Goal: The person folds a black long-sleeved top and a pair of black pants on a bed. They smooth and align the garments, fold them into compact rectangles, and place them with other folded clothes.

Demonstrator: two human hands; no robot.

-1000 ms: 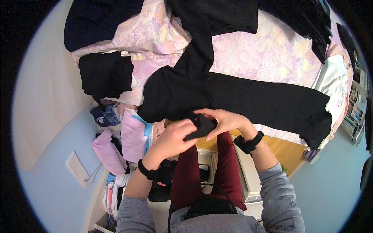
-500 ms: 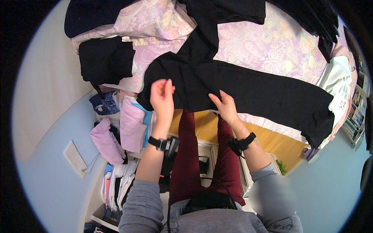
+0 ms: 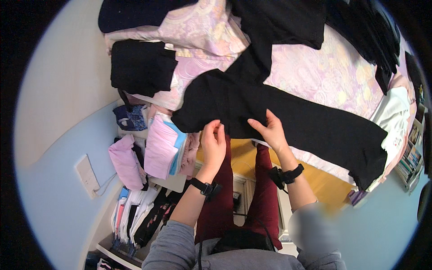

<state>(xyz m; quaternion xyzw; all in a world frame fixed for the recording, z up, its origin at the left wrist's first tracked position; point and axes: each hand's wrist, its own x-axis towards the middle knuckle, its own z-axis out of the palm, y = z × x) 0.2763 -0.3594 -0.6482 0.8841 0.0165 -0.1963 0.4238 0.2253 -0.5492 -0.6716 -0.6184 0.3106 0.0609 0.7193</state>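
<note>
A long black garment (image 3: 310, 112) lies spread over the near edge of the bed, its broad part reaching right. Whether it is trousers or a top, I cannot tell. My left hand (image 3: 213, 146) is at its near edge, thumb and fingertips pinched together at the cloth. On the cloth just to the right rests my right hand (image 3: 273, 132), thumb and forefinger spread apart, the other fingers partly hidden. Another black piece (image 3: 258, 56) joins or overlaps the garment at the back. Left of it lies a folded black garment (image 3: 143, 67).
Patterned pink bedding (image 3: 315, 67) covers the bed. More dark clothes (image 3: 364, 33) lie at the back right, beside a white garment (image 3: 396, 112). Folded pink clothes (image 3: 162, 144) are stacked at left, above an open drawer (image 3: 119, 256) of upright clothes. A wall socket (image 3: 87, 175) is left.
My left hand has come down and right, from above the black garment to its near edge. My right hand stays on the cloth. The whole view has shifted slightly.
</note>
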